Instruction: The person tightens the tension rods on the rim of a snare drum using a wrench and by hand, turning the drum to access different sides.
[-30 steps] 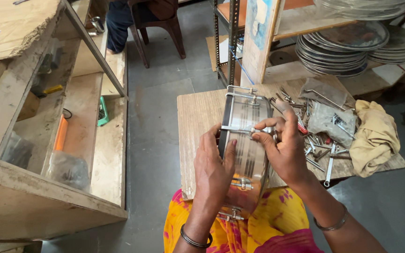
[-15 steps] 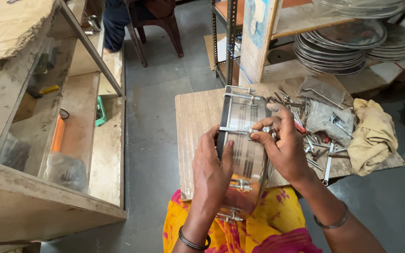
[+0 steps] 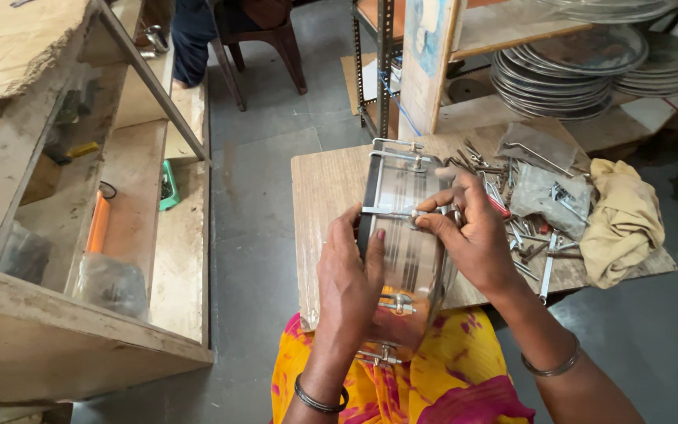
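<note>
Drum: a shiny metal drum shell [image 3: 406,235], round and smooth, stands on edge at the near rim of the wooden surface [image 3: 327,188], resting against the person's lap.
Left hand: the left hand [image 3: 348,275] wraps the shell's dark rim, grip closed on it.
Right hand: the right hand [image 3: 476,239] pinches a thin metal rod [image 3: 390,212] across the shell, grip narrow; what sits at the fingertips is too small to tell.
Nearby: loose steel rods and hooks [image 3: 535,235], a crumpled tan cloth [image 3: 621,220], stacked round metal plates [image 3: 574,71] on a shelf.
</note>
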